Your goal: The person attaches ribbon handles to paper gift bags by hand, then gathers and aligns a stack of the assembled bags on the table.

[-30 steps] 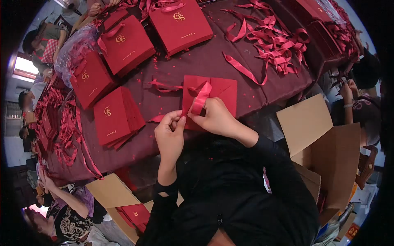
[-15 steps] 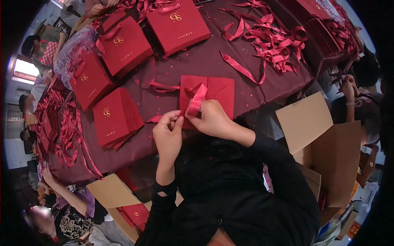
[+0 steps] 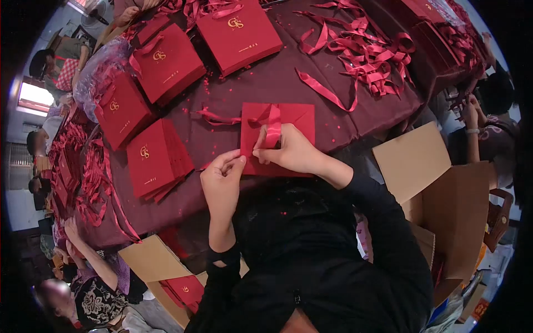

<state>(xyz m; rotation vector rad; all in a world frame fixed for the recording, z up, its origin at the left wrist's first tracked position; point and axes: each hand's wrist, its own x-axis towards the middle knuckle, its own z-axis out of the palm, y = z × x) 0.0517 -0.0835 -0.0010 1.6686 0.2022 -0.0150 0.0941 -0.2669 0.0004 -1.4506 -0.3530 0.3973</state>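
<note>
A flat red paper bag (image 3: 297,150) lies on the table in front of me, its folded flap side up. A satin ribbon (image 3: 273,125) rises in a loop from it, pinched between the thumb and fingers of my right hand (image 3: 294,150). My left hand (image 3: 221,175) is closed in a pinch at the bag's left edge; what sits between its fingertips is hidden. Another length of ribbon (image 3: 217,118) sticks out to the left of the bag. Left of my hands stands a fanned stack of red bags (image 3: 152,158) with gold lettering.
Further bag stacks (image 3: 236,36) stand at the back, and loose ribbons (image 3: 372,61) are heaped at the back right. Open cardboard boxes flank me, one on the right (image 3: 458,216), one at lower left (image 3: 147,258). Other people work around the table, one at lower left (image 3: 97,297).
My right hand has shifted slightly right and up, and the ribbon loop now stands more upright. My left hand has moved a little left and down, still pinched by the bag's edge.
</note>
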